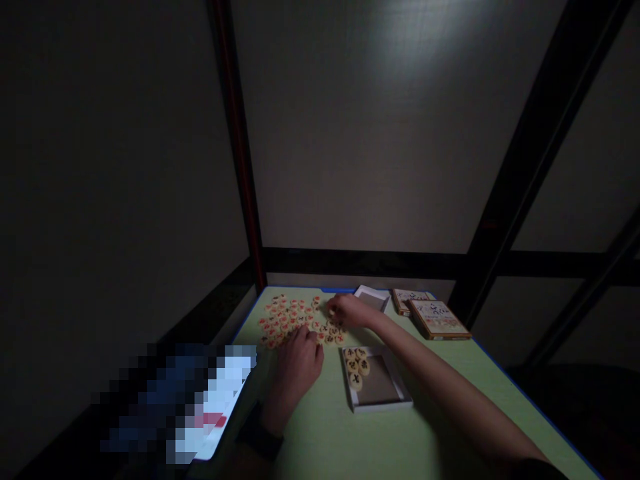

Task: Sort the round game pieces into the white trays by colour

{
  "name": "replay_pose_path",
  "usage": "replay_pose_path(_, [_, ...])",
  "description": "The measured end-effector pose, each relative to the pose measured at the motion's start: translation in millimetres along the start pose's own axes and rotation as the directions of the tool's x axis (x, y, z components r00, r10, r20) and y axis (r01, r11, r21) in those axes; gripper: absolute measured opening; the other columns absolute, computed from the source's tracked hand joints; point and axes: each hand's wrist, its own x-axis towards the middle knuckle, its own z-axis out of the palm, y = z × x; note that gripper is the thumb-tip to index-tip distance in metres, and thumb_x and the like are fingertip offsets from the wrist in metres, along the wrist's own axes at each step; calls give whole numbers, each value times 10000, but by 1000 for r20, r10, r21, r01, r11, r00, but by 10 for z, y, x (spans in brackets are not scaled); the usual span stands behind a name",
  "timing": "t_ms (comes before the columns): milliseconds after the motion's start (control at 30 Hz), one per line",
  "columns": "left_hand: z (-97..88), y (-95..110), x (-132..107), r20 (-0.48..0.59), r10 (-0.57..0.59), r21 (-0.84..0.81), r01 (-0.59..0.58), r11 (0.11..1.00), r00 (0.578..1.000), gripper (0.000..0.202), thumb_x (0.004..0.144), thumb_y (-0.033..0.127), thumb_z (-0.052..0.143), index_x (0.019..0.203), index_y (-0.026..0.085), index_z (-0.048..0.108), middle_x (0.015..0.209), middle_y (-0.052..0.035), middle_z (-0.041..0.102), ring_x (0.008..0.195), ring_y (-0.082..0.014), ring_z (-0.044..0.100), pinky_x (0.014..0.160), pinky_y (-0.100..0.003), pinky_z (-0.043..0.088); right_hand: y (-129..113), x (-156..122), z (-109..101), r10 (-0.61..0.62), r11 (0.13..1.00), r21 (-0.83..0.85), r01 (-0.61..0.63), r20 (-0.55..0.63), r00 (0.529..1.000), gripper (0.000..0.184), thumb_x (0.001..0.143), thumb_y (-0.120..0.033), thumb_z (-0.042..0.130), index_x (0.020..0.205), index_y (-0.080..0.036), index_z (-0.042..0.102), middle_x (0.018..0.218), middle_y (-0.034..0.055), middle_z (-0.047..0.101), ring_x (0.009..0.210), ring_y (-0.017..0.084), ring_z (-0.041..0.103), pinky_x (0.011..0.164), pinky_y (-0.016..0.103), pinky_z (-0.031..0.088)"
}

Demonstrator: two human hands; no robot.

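Round cream pieces, some red-marked, some black-marked

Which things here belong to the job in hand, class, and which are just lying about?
In use:
- pieces, with the left hand and right hand among them
- near tray, holding five pieces

Seemingly lying about:
- two boxes
- far tray, partly hidden

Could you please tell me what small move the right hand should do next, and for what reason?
Probably the right hand should bring one dark-marked piece to the open tray. The five pieces inside are all dark-marked and sit toward its left side, and the hand is at the scattered pieces, where red and dark marks are mixed.
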Motion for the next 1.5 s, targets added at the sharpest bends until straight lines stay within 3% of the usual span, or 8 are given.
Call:
replay_pose_path(233, [-18, 28, -17, 41, 31, -9, -30, 1000, 999, 253, 925, 232, 457, 1071, 195, 660, 1133, -97, 634, 1099, -237, 578, 935, -352, 462, 122, -176, -76, -3, 999, 36, 0, 86, 996, 391, 615, 39, 566, 890, -156, 764, 763, 24, 734, 690, 153, 635, 632, 204, 407])
replay_pose_path(533, [-3, 34, -25, 35, 53, 0, -53, 999, 998, 267, 925, 235, 457, 1088, 188, 663, 1117, -99, 629, 1094, -242, 584, 935, -347, 463, 95, -349, -147, 35, 998, 42, -40, 99, 994, 399, 601, 27, 588, 898, -162, 777, 741, 7, 737, 655, 145, 637, 617, 198, 422])
replay_pose_path(700, [11, 32, -10, 41, 39, -13, -39, 999, 998, 266, 925, 248, 478, 1108, 185, 661, 1125, -92, 628, 1100, -238, 577, 941, -344, 453, 127, -319, -142, 87, 996, 8, -88, 57, 995, 354, 653, -26, 630, 946, -165, 774, 796, 36, 757, 730, 168, 663, 643, 205, 419])
replay_pose_path(1033, [14, 38, -15, 46, 39, -14, -39, 999, 998, 266, 931, 239, 476, 1113, 183, 662, 1115, -95, 625, 1103, -239, 577, 922, -340, 457, 220, -129, -143, 267, 962, -39, -271, -72, 961, 297, 914, -197, 485, 1074, -121, 724, 955, 144, 755, 846, 221, 684, 695, 250, 420])
replay_pose_path(1300, [6, 57, -24, 58, 44, 0, -44, 999, 997, 246, 934, 242, 470, 1057, 166, 669, 1109, -101, 630, 1097, -247, 581, 935, -358, 456, 262, -8, -144, 280, 959, -27, -281, -30, 959, 330, 745, -26, 582, 1014, -147, 728, 961, 75, 760, 845, 176, 679, 701, 205, 421])
replay_pose_path(1400, [12, 61, -32, 56, 49, 0, -49, 999, 997, 261, 934, 244, 467, 1090, 167, 662, 1112, -104, 632, 1098, -253, 583, 929, -362, 460, 207, 13, -114, 268, 963, -25, -268, 10, 963, 322, 736, -36, 612, 999, -175, 735, 929, 36, 767, 822, 155, 685, 697, 186, 426])
replay_pose_path(1500, [23, 64, -35, 59, 50, 0, -50, 999, 997, 276, 935, 245, 466, 1124, 166, 651, 1128, -108, 631, 1110, -254, 579, 935, -361, 457, 140, 86, -83, 297, 953, -61, -296, 12, 955, 287, 782, -92, 616, 1021, -189, 742, 991, 60, 767, 904, 180, 694, 740, 198, 437])
